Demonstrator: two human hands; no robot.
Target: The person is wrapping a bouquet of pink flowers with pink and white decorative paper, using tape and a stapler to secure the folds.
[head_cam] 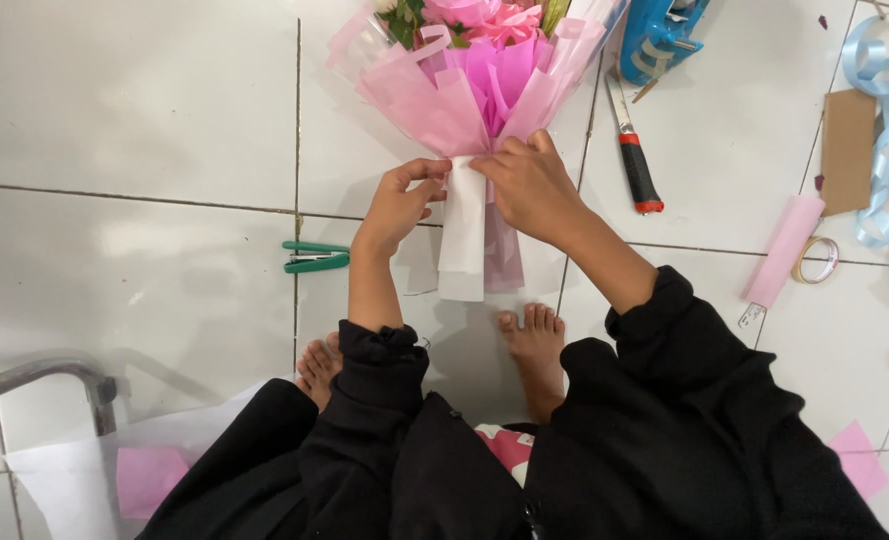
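Head view looked down on a white tiled floor (144, 110), where a green stapler (316, 257) lay at about nine o'clock from the hands. The left hand (399, 205) pinched the left edge of the white paper band (463, 225) at the bouquet's (479, 75) neck, and the right hand (532, 185) pressed closed on the band's right side, so the bouquet lay at twelve o'clock from both hands. It looked like the wrapping step; the band would want fastening. At three o'clock lay a red-handled knife (632, 150), a pink paper roll (784, 250) and light blue ribbon (879, 130).
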